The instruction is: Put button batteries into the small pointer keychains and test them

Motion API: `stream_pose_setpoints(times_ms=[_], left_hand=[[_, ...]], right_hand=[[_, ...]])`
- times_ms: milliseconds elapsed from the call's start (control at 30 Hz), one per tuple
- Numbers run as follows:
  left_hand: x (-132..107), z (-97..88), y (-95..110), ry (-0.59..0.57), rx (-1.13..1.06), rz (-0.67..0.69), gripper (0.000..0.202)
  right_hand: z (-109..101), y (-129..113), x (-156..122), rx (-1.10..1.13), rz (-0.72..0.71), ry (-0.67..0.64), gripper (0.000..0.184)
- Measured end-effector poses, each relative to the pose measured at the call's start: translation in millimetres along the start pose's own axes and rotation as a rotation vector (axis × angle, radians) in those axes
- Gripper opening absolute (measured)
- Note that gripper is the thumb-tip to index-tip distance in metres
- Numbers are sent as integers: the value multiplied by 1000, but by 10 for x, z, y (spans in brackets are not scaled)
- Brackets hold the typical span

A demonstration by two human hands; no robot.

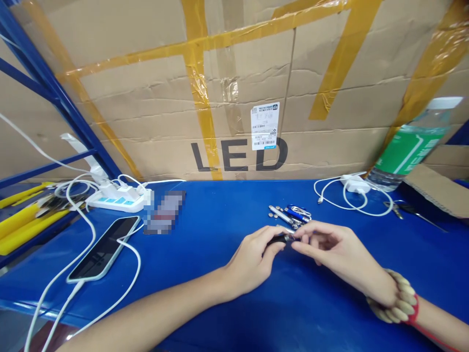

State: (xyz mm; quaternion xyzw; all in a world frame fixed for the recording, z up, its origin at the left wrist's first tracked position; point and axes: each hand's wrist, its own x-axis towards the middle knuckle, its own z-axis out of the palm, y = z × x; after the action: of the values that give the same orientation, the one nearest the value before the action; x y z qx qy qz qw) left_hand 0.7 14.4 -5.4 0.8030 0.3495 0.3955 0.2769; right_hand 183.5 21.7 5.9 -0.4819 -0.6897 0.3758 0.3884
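My left hand (pixel 252 259) and my right hand (pixel 333 252) meet over the blue table (pixel 227 293), both pinched on a small black pen-like device (pixel 280 239) with a metal tip. The left fingers grip its dark body. The right fingertips pinch its silver end. Just behind the hands lies a small pile of similar silver and blue pen-shaped pieces (pixel 289 213) with tiny round metal parts beside them. A beaded bracelet (pixel 397 296) circles my right wrist.
A phone (pixel 104 248) on a white cable lies at the left, near a white power strip (pixel 117 198). A white charger and cable (pixel 353 188) and a green-labelled bottle (pixel 412 146) sit at the right. A taped cardboard box (pixel 234 88) walls the back. Yellow tools (pixel 25 210) lie far left.
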Motion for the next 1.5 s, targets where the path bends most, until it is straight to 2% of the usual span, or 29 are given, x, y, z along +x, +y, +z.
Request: stream_pose_setpoints(times_ms=[133,333,900,1267,1500], left_hand=[[1,3,-5,-14,-6,-31,21],[-7,-10,-12,-52,7,-53,22],[-26,-17,-2,-126,85,-62,22],[-28,-21,1,-156,156,-11,24],[-24,-15,4,-164,199,4,25]], right_hand=[[-7,-14,-28,-83,-172,107,29],[-27,16,-10,-125,-311,88,20],[-65,64,-1,-38,-280,-5,15],[-81,58,16,-177,-367,8,18],[-56,42,11,-207,-270,19,23]])
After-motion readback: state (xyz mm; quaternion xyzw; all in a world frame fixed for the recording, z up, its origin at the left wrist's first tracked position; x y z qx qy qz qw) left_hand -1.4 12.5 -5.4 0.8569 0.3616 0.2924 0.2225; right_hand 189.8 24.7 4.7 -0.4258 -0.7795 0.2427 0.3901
